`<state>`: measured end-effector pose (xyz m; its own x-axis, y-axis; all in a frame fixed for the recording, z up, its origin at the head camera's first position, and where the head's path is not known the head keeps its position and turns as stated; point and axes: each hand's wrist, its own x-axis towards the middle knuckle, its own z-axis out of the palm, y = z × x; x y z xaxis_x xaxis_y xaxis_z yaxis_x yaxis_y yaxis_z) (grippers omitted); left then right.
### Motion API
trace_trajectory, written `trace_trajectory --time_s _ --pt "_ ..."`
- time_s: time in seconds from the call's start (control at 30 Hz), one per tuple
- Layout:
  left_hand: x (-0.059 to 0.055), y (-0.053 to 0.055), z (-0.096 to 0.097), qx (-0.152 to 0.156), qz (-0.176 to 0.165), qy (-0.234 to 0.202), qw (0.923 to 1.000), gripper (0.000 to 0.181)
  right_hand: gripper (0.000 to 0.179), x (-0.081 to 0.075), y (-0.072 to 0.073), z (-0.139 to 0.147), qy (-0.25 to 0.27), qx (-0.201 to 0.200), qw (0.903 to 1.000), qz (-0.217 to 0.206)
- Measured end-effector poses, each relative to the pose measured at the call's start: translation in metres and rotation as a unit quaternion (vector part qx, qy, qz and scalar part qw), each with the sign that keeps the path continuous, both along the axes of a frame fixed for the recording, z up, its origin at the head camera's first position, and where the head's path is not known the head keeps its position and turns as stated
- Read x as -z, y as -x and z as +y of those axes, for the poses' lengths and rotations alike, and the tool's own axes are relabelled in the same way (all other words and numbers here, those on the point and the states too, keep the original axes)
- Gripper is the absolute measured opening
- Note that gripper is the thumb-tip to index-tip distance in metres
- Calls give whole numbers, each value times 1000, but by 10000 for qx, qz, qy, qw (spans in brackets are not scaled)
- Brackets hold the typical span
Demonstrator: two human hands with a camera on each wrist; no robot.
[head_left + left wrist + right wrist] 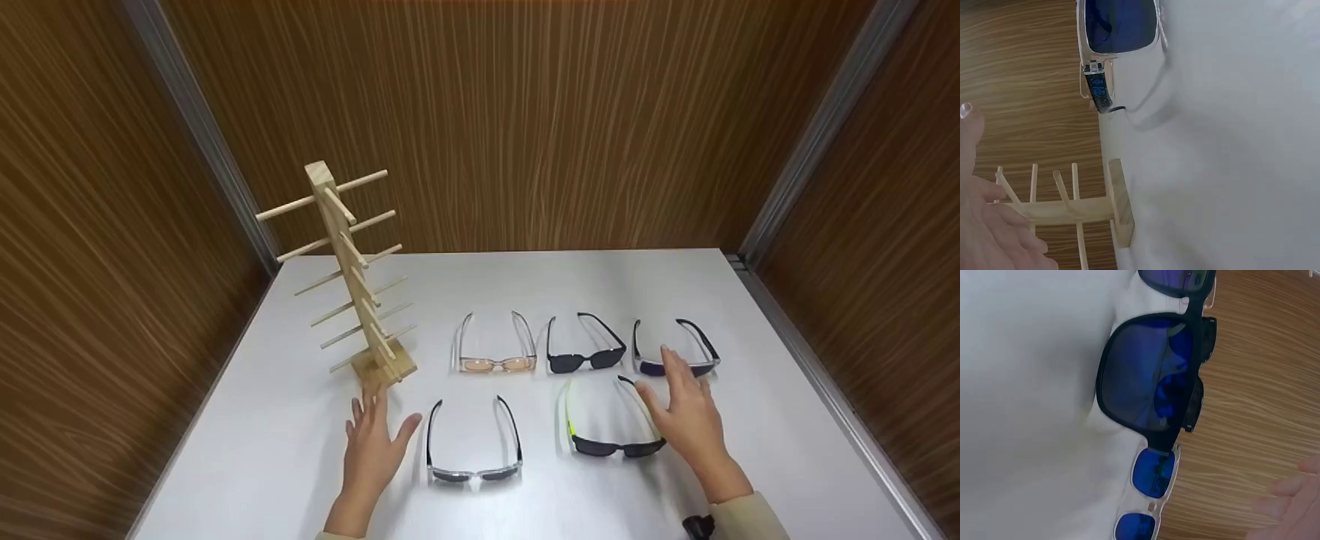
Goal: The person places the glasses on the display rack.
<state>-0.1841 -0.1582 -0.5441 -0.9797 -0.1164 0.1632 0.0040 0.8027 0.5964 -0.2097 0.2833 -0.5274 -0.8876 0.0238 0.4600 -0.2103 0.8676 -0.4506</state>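
Observation:
My left hand [369, 450] hovers with spread fingers between a wooden peg stand [352, 277] and clear-framed sunglasses with black temples [451, 477]. In the left wrist view those sunglasses [1120, 25] show a blue lens. The stand's pegs carry nothing. On the other side my right hand [688, 420], fingers extended, is above the table beside black-fronted sunglasses with yellow-green temples [596, 448]. Its fingertips overlap sunglasses with a pale frame and dark lenses [651, 368] in the head view. The right wrist view has the black front [1145, 377] up close. Neither hand holds anything.
Behind the front pair lie glasses with orange-tinted lenses [480, 366] and black sunglasses [566, 364], temples pointing back. Everything stands on a white table [525, 285]. Wood-grain panels [510, 127] enclose it at the back and both sides, with metal posts at the corners.

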Motion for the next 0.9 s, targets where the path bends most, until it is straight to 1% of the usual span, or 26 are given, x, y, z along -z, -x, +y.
trace_trajectory --time_s 0.07,0.13,0.23,0.3,0.37,0.53,0.6,0.67,0.8,0.9 --pt "0 -2 -1 -73 -116 -340 9993 89 64 -1 -2 -4 336 10 9994 -100" --pt "0 -4 -2 -155 -265 -731 9968 89 60 -2 -3 -8 730 -32 9972 -172" --pt "1 -6 -4 -240 -495 -1369 9891 90 53 -3 -5 -16 1282 -199 9913 -228" --pt "2 -7 -5 -305 -639 -1730 9824 90 49 -3 -6 -22 1554 -349 9869 -245" --pt "3 -7 -6 -353 -713 -2052 9755 89 46 -2 -7 -27 1770 -448 9827 -299" --pt "4 -6 -7 -360 -662 -2694 9601 83 40 -2 -10 -44 2245 -555 9711 -589" --pt "6 -6 -7 -375 -660 -2919 9534 81 38 -2 -12 -52 2468 -633 9646 -685" --pt "8 -7 -6 -435 -719 -3107 9468 81 36 -1 -14 -61 2728 -796 9558 -758" --pt "13 -9 -2 -627 -1148 -3438 9299 83 35 2 -18 -79 3096 -1110 9393 -972" --pt "17 -11 1 -690 -1504 -3630 9170 85 36 5 -21 -90 3249 -1195 9302 -1219"
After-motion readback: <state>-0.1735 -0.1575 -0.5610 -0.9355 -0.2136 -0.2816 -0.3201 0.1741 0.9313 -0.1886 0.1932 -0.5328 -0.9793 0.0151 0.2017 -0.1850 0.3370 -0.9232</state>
